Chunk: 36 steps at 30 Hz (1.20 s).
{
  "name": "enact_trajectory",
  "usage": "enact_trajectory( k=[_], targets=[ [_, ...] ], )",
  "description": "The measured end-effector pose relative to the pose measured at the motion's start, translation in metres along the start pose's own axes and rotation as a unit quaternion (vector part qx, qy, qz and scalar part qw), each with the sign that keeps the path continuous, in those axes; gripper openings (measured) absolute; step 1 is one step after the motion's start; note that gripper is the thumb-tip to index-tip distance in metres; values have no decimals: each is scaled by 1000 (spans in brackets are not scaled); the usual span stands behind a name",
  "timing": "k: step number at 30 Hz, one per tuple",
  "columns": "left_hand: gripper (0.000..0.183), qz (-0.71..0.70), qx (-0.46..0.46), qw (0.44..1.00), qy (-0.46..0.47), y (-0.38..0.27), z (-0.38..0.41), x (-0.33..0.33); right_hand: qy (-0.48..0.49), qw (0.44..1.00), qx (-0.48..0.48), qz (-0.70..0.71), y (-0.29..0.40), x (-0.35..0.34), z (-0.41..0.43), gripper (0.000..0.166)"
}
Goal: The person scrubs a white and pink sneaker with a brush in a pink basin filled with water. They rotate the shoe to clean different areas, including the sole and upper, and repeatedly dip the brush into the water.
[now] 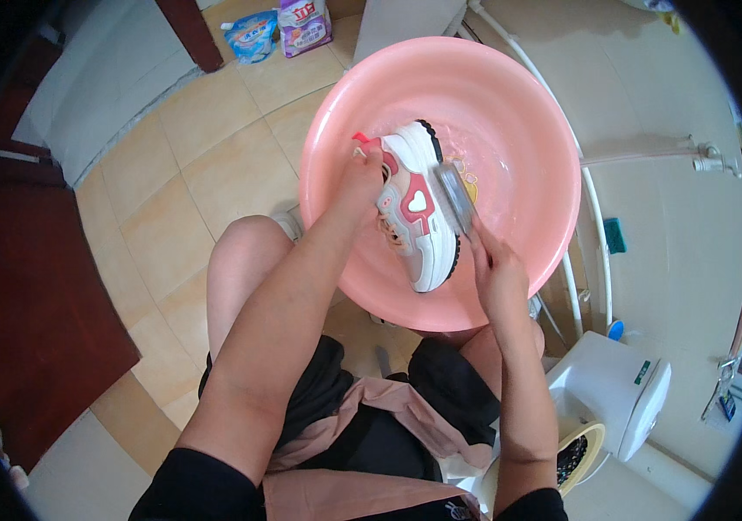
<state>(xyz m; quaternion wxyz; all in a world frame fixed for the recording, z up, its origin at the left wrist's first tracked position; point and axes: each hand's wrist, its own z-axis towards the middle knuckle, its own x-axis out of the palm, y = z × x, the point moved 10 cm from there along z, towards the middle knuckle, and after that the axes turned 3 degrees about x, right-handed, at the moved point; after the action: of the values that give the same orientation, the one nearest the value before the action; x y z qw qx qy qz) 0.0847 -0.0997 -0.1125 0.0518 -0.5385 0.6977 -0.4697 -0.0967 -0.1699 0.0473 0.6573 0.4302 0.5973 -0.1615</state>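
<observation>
A white and pink sneaker (pixel 417 202) with grey panels and a black outsole lies tilted on its side over a large pink plastic basin (pixel 527 91). My left hand (pixel 365 179) grips it at the collar and heel, partly hiding the opening. In my right hand (pixel 498 267) is a scrub brush (pixel 455 195) with a clear or grey back, held by its near end. Its bristles meet the sneaker's white midsole and look blurred. Shallow water glints on the basin's floor, where a yellow printed figure shows beside the brush.
Blue (pixel 253 38) and purple detergent bags (pixel 305 27) stand on the tiled floor beyond the basin. White pipes (pixel 595 241) run along the right wall, near a green sponge (pixel 614 236). A white toilet tank (pixel 612 391) and a yellow-rimmed bin (pixel 582 456) are at lower right; a dark red door (pixel 38 293) is left.
</observation>
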Motion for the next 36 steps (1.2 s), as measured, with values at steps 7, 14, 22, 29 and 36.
enact_trajectory(
  k=[7, 14, 22, 29, 36],
  targets=[
    [44, 260, 73, 963, -6, 5, 30, -13, -53, 998, 5, 29, 31, 4, 52, 29],
    [56, 343, 38, 938, 19, -30, -19, 0, -15, 996, 79, 24, -44, -9, 60, 31],
    [50, 252, -67, 958, 118, -33, -58, 22, 111, 975, 160, 110, -64, 1, -11, 26],
    [65, 194, -73, 968, 141, -30, -59, 32, -36, 998, -43, 39, 20, 0, -41, 31],
    [82, 162, -101, 974, 119, -28, -61, 25, -57, 996, -68, 0, 39, 13, -28, 34]
  ],
)
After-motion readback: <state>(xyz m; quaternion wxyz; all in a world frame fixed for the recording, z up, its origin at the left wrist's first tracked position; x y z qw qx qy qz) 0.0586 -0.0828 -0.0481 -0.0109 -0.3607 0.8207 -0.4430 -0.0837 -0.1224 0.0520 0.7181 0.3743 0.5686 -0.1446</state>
